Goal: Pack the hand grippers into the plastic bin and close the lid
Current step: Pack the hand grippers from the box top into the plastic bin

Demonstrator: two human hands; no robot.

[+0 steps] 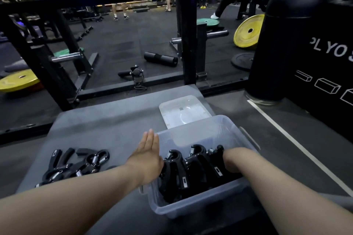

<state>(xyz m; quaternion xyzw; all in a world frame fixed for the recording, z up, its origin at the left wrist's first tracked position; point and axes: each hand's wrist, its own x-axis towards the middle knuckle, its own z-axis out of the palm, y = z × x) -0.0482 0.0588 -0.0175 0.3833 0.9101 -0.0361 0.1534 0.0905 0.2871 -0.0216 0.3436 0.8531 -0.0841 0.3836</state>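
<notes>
Left hand (148,155): flat, fingers together, pressed on bin (232,193) wall to steady it.
Right hand (230,162): down in bin; grip hidden, cannot tell.
Packed grippers (188,171): upright, side by side.
Loose grippers (76,163): on surface (107,128), left.
Lid (184,111): off, behind bin.

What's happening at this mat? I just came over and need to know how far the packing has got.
A person is loading black hand grippers into a clear plastic bin on a grey mat. Several grippers already stand in the bin. The right hand reaches down among them; the left hand lies flat against the bin's left wall. A few more grippers lie on the mat to the left. The lid lies behind the bin, not yet on.
</notes>
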